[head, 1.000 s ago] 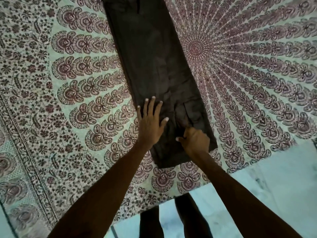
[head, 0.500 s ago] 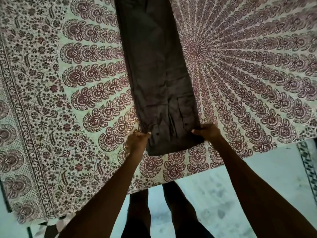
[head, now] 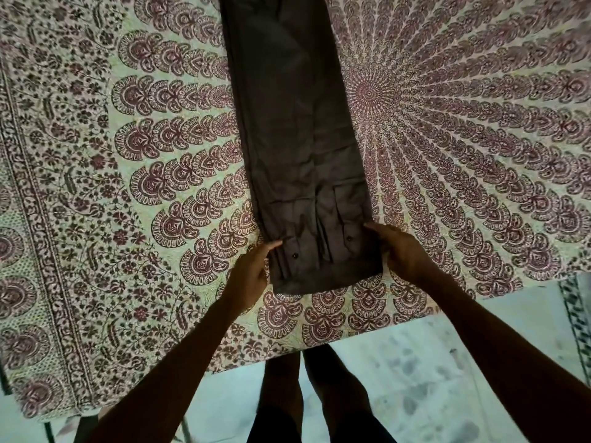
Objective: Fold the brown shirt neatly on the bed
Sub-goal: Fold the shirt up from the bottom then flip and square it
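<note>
Head view, curled fingers (head: 270, 246) pinching brown shirt (head: 297, 123)

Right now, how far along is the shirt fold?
Done: the brown shirt lies on the bed as one long narrow strip, sides already folded in. In hand: the left hand and right hand each grip a side of its near end. Left: the crosswise folds, likely bringing that near end up over the strip; its far end runs out of view.

Long strip of brown shirt (head: 294, 123) runs up the middle of the bed (head: 128, 187). Flat bed surface on either side leaves passing room.
</note>
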A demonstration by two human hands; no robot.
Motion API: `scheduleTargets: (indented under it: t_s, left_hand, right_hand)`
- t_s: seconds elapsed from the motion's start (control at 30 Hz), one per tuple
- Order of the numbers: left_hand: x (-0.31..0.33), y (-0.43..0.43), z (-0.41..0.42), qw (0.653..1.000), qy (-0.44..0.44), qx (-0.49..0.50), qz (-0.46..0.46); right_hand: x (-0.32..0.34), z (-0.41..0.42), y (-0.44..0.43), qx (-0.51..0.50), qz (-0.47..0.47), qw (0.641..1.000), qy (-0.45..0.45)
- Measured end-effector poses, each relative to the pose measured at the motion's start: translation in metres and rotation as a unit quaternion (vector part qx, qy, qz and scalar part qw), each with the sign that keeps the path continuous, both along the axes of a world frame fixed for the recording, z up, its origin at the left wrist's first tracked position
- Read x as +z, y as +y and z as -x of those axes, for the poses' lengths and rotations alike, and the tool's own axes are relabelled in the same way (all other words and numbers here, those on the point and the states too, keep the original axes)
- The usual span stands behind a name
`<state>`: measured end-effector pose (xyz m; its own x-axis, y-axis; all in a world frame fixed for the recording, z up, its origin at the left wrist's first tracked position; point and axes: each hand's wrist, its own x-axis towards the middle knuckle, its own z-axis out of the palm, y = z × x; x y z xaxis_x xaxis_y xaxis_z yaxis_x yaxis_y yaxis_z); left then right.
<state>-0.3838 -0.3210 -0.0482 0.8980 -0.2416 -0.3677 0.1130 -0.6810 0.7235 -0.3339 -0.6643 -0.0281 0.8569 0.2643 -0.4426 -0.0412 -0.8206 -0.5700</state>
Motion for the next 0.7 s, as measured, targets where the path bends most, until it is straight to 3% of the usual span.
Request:
scheduleTargets:
  t_s: [0.13,0.23,0.33,0.43,0.5,0.6,0.7]
  left_hand:
    - [-0.010,0.017,-0.012,0.967,-0.170,-0.130,-0.138]
    - [-0.020,0.025,-0.019,0.942,-0.223,-0.187,-0.168]
    - [-0.029,0.030,-0.028,0.912,-0.242,-0.258,-0.208]
    - [-0.020,0.028,-0.042,0.910,-0.244,-0.297,-0.156]
    - [-0.011,0.025,-0.057,0.941,-0.232,-0.238,-0.071]
    - [0.016,0.016,-0.098,0.979,-0.187,-0.036,0.076]
    - [0.032,0.003,-0.155,0.964,-0.047,0.193,0.177]
  right_hand:
    - [-0.020,-0.008,-0.011,0.184,0.071,0.976,-0.097]
    - [-0.026,-0.016,-0.010,0.275,0.078,0.938,-0.196]
    - [-0.025,-0.025,-0.016,0.316,0.081,0.914,-0.242]
    - [-0.021,-0.039,-0.011,0.292,0.059,0.920,-0.254]
    - [-0.013,-0.052,-0.001,0.238,0.015,0.942,-0.236]
    - [0.008,-0.087,0.021,0.101,-0.108,0.966,-0.212]
    - [0.018,-0.138,0.052,-0.115,-0.231,0.960,-0.104]
